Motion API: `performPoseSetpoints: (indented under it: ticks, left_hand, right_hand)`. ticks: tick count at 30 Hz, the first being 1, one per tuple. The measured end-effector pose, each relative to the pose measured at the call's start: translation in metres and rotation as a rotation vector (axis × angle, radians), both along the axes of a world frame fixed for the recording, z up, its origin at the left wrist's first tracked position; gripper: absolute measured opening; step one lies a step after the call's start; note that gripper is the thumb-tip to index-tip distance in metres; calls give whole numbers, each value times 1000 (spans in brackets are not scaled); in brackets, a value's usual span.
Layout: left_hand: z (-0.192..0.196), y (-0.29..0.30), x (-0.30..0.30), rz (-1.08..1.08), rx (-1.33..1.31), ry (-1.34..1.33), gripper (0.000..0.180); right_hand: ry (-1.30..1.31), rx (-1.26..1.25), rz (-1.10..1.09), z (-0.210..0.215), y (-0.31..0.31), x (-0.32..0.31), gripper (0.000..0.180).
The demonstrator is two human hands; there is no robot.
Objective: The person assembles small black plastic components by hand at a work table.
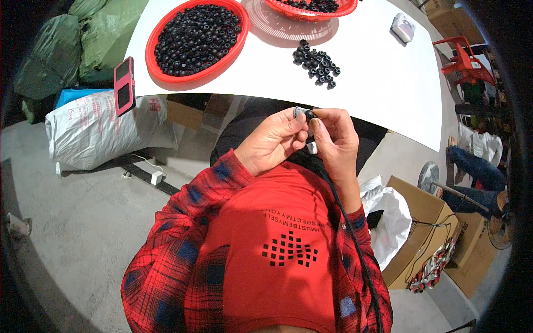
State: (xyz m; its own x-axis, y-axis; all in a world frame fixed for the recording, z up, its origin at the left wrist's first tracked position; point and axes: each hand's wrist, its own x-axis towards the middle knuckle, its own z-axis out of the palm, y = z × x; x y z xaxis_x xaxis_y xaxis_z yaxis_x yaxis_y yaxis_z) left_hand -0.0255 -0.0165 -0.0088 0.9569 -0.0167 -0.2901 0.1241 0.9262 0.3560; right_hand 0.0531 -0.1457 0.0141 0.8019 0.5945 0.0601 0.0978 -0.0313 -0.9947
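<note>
Both hands meet just off the near edge of the white tabletop (388, 83), the left hand (272, 137) and the right hand (338, 139) each closed to a fingertip pinch on a small black piece (310, 116) with a pale, clear-looking end toward the left thumb (whether that is one part or two, I cannot tell). Beyond them on the tabletop lies a loose cluster of black parts (317, 65). To its left sits a round red tray (183, 79) heaped with similar parts; a red basket (311, 15) holding more stands at the far edge. A pink phone case (124, 87) is at the left edge.
</note>
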Motion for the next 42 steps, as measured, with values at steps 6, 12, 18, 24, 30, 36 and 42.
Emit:
performPoseSetpoints:
  ticks: [6,12,18,24,30,36,42]
  left_hand:
    - [-5,0,0,-9,4,-38,21]
    - [7,-2,0,11,120,13,19]
    - [13,-1,0,57,200,17,23]
    - [14,0,-4,50,325,-22,26]
    - [7,-2,-5,28,305,-37,26]
    - [10,-1,-7,-30,356,-34,24]
    - [8,-2,-8,6,409,-58,26]
  right_hand:
    - [-212,1,-44,-5,0,-5,16]
    - [-507,-75,-41,-3,-4,-4,19]
    - [-608,-107,16,1,-7,-4,20]
    - [-246,-137,-168,11,-8,-6,12]
    - [-221,-158,-152,17,-5,-4,11]
    - [-222,-165,-149,18,-3,-4,11]
    - [-116,-138,-100,20,-5,-3,11]
